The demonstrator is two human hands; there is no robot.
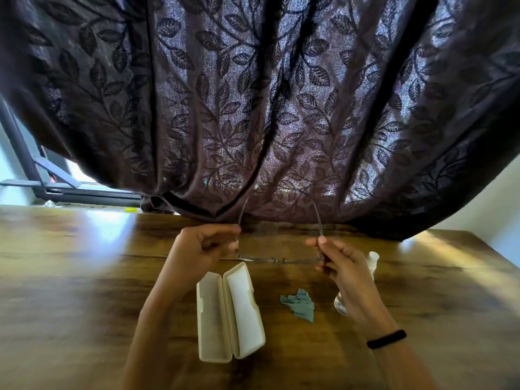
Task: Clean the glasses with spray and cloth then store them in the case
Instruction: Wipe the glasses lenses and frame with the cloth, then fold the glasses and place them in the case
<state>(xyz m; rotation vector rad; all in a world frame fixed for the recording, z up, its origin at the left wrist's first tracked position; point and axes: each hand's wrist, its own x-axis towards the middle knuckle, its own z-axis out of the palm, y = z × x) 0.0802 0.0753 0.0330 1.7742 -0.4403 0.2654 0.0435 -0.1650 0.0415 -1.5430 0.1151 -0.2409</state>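
I hold thin clear-framed glasses [277,259] up over the table, temples unfolded and pointing away from me. My left hand [202,247] pinches the left hinge and my right hand [342,266] pinches the right one. Below them a cream glasses case [229,312] lies open and empty on the wood. A crumpled grey-green cloth [299,304] rests to the right of the case. A clear spray bottle [371,263] with a white cap lies behind my right hand, partly hidden by it.
The wooden table [84,277] stretches to both sides. A dark leaf-patterned curtain [253,108] hangs down to the table's back edge. A dark frame or stand [56,190] shows at the far left behind the table.
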